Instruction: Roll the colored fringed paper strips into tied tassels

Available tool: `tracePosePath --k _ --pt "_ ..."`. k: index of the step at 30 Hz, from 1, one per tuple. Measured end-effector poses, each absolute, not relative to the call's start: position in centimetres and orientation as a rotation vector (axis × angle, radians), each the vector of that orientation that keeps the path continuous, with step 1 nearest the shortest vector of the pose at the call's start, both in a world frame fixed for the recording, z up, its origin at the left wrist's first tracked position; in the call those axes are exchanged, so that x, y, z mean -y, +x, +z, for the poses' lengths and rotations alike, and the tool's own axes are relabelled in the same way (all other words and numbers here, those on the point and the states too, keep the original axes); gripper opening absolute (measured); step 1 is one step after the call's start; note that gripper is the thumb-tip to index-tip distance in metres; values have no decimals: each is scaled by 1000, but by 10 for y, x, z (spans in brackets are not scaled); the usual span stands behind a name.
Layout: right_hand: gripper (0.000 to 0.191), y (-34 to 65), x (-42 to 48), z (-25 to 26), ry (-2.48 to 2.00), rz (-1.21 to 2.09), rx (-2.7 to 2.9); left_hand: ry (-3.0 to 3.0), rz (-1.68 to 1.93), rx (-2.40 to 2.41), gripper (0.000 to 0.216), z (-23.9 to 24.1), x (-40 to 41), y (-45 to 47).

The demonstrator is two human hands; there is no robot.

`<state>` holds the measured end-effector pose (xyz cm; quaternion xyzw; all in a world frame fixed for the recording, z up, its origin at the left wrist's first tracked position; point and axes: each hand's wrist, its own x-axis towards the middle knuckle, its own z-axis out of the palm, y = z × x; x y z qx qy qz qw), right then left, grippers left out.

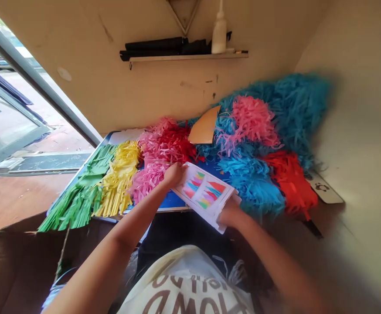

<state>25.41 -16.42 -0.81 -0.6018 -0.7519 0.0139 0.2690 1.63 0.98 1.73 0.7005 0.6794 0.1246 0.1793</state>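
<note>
Both hands hold a white printed sheet (199, 195), which sits across the desk's (174, 201) front edge in this view, slanting down to the right. The left hand (175, 174) is closed in a pinch on the sheet's upper left corner, its fingers bunched. The right hand (229, 213) grips the opposite, lower right end, where layered paper edges show; most of its fingers are hidden, so how tightly they close cannot be told. Two drawings of multicoloured stripes face up between the hands.

Just left of the sheet, partly blocked by the left hand, lies pink fringed paper (147, 181); farther left come yellow fringe (120, 179) and then green fringe (79, 192). Beyond the sheet's upper left corner is a crimson bunch (174, 144), with a pale orange card (205, 126) beside it, above the sheet. To the sheet's right spreads blue fringe (252, 179), followed by bright red fringe (291, 183). Farther up and right of the sheet, a pink tuft (252, 120) rests against a large teal heap (303, 104). Well above the sheet, a wall shelf (190, 57) carries a white squeeze bottle (219, 34).
</note>
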Motion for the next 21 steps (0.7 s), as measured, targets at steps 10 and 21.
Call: tracePosePath --k 10,21 --pt "69 244 218 -1 -1184 928 1046 1694 770 -1910 33 6 36 -11" --pt "38 281 186 117 -1339 961 2029 1968 1073 -1284 46 93 119 -2"
